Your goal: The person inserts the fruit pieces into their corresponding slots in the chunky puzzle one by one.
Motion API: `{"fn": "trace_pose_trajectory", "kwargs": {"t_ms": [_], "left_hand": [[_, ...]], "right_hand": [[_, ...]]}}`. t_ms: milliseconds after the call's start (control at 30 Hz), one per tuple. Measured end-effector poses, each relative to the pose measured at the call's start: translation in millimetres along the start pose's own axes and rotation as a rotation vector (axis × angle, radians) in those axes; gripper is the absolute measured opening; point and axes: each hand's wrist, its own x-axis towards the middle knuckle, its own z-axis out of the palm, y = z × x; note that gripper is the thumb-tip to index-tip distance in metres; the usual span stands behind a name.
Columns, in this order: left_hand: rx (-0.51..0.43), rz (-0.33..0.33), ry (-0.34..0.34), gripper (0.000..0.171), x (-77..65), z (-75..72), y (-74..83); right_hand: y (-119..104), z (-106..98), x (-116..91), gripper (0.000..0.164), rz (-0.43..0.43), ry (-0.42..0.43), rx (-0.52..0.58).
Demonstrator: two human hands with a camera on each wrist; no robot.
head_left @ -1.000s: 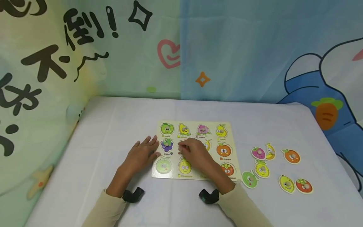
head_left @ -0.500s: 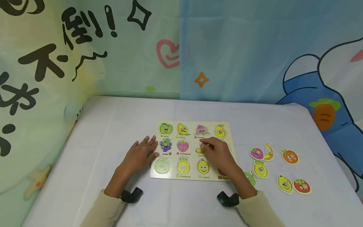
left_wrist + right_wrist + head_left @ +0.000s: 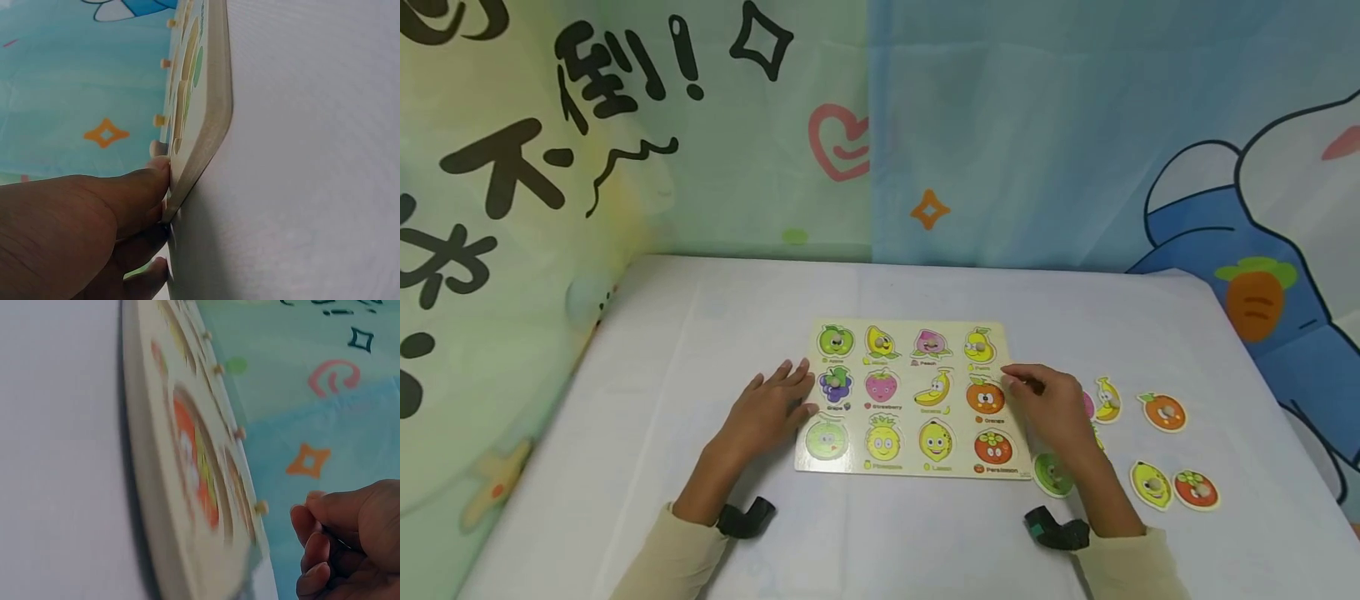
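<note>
A pale wooden fruit puzzle board point(image 3: 910, 463) lies flat mid-table. Knobbed pieces, such as the apple point(image 3: 836, 341), peach point(image 3: 930, 342), pear point(image 3: 979, 345) and grapes point(image 3: 835, 384), sit in its upper and left part; the strawberry, banana and lower-row places show printed pictures. My left hand point(image 3: 767, 408) rests at the board's left edge, fingers spread, its thumb touching the near-left corner in the left wrist view. My right hand point(image 3: 1054, 410) hovers beside the right edge. In the right wrist view its fingers point(image 3: 315, 547) are curled, thumb against forefinger, with nothing visible between them.
Loose knobbed pieces lie right of the board: a banana point(image 3: 1107, 400), an orange point(image 3: 1163, 412), a lemon point(image 3: 1151, 485), a persimmon point(image 3: 1197, 490) and a round green fruit point(image 3: 1052, 475). The right arm partly hides others. A printed cloth point(image 3: 1037, 150) hangs behind the table.
My right hand has moved right, from over the strawberry place across the board to beyond its right edge, uncovering the banana, orange and lemon places. My left hand has stayed at the left edge.
</note>
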Motion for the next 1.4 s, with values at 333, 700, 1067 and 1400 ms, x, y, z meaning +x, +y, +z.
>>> {"fn": "trace_pose_trajectory", "kwargs": {"t_ms": [333,700,1067,1400], "left_hand": [[-0.009,0.009,0.003,0.055,0.5,2.1,1.0],[-0.022,0.007,0.009,0.056,-0.7,0.8,0.4],[-0.030,0.011,0.016,0.056,-0.7,1.3,-0.8],[-0.024,0.001,0.015,0.056,-0.2,2.4,-1.9]], "right_hand": [[30.2,-31.5,-11.1,0.027,0.054,0.115,-0.094],[57.9,-59.4,-16.3,0.033,0.132,0.106,-0.142],[61.0,-55.8,-16.1,0.035,0.102,0.106,-0.171],[57.0,-53.5,-9.7,0.024,0.081,-0.002,-0.283]]}}
